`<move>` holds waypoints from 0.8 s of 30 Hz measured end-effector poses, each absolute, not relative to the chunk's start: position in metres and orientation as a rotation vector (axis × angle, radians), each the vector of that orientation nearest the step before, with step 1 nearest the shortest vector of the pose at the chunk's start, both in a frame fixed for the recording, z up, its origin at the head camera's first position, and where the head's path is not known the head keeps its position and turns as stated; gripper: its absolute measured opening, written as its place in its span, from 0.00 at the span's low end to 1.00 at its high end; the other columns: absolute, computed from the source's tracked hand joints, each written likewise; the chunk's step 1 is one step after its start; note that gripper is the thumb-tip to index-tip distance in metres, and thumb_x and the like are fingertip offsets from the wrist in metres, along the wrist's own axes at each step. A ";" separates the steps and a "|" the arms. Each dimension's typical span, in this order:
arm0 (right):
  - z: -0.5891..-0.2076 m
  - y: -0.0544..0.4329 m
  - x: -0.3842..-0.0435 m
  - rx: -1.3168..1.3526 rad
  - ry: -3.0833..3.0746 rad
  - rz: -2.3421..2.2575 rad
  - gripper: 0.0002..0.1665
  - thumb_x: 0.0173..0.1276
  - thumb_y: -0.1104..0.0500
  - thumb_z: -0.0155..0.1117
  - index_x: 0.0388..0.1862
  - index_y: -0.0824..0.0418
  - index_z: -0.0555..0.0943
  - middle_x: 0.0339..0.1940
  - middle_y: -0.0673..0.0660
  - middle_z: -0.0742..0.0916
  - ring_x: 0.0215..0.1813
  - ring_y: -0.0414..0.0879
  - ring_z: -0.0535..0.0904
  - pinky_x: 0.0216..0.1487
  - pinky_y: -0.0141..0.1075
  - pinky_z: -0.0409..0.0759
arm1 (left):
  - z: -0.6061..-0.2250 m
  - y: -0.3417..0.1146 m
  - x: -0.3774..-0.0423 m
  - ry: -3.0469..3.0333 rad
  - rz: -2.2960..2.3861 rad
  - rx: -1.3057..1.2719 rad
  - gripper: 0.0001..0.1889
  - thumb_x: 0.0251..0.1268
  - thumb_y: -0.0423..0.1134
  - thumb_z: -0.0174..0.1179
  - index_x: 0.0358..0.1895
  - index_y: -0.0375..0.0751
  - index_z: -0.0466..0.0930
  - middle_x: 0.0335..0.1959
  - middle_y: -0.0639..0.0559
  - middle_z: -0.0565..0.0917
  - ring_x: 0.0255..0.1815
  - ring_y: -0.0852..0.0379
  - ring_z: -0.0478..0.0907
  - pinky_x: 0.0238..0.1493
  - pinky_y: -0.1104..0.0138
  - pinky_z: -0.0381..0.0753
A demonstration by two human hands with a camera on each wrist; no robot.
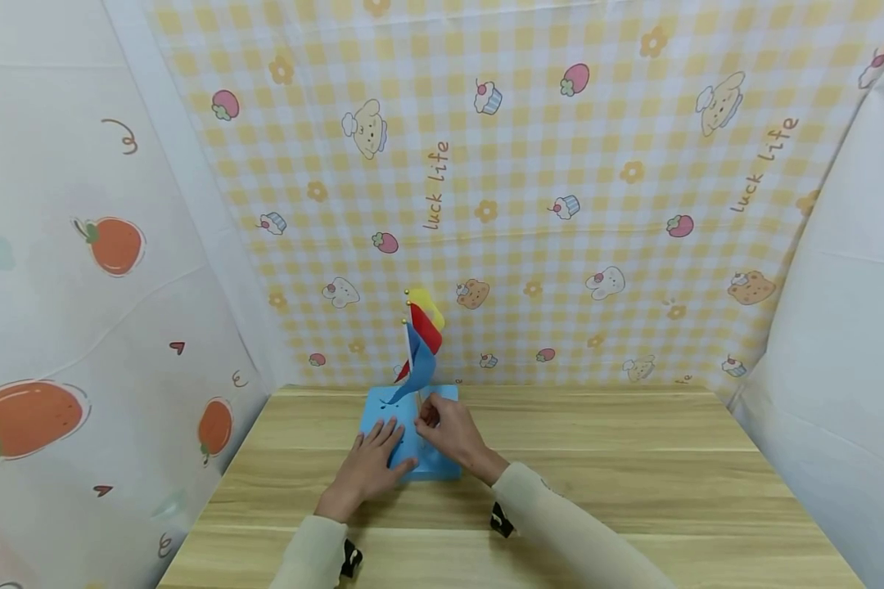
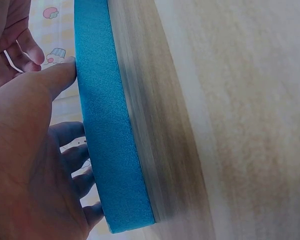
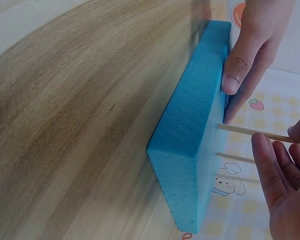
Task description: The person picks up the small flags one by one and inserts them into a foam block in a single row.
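A thick blue foam block (image 1: 445, 470) lies on the table. My left hand (image 1: 372, 468) presses on its top with fingers spread, the thumb near the front edge. Wooden sticks stand in the block; the right wrist view shows the nearest stick (image 3: 242, 131) pinched between thumb and fingers of my right hand (image 1: 453, 429), its lower end at the foam surface. Two more sticks (image 3: 235, 158) rise behind it. Above the block hang a blue flag (image 1: 422, 368), a red flag (image 1: 426, 329) and a yellow flag (image 1: 433, 311), each with a small gold ball at the pole top.
Under the block is a light wood-grain table (image 1: 597, 458). A yellow checked cloth (image 1: 530, 164) with cartoon prints rises behind it, close to the flags. White printed cloth (image 1: 162, 327) hangs at the left side and plain white cloth (image 1: 840, 327) at the right.
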State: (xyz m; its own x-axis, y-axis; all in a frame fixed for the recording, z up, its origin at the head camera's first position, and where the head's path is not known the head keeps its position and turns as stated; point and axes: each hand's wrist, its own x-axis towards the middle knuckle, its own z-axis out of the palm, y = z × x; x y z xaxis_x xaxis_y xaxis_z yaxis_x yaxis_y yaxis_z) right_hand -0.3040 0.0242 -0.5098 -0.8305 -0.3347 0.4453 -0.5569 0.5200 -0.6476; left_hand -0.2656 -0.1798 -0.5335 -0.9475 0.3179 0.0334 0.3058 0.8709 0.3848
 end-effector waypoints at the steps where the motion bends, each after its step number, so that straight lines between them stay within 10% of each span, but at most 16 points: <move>1: -0.510 0.024 -0.304 0.750 -2.497 1.209 0.04 0.72 0.63 0.72 0.38 0.58 0.83 0.33 0.51 0.89 0.34 0.35 0.83 0.37 0.25 0.82 | -0.533 -0.180 -0.266 3.007 0.609 0.502 0.41 0.78 0.61 0.60 0.82 0.37 0.66 0.86 0.39 0.62 0.88 0.34 0.54 0.84 0.33 0.51; 24: -0.509 0.025 -0.304 0.718 -2.550 1.243 0.07 0.73 0.62 0.73 0.42 0.57 0.81 0.34 0.51 0.88 0.35 0.34 0.84 0.38 0.26 0.83 | -0.533 -0.180 -0.266 3.009 0.610 0.501 0.41 0.78 0.61 0.59 0.82 0.37 0.66 0.86 0.39 0.62 0.88 0.35 0.54 0.84 0.34 0.51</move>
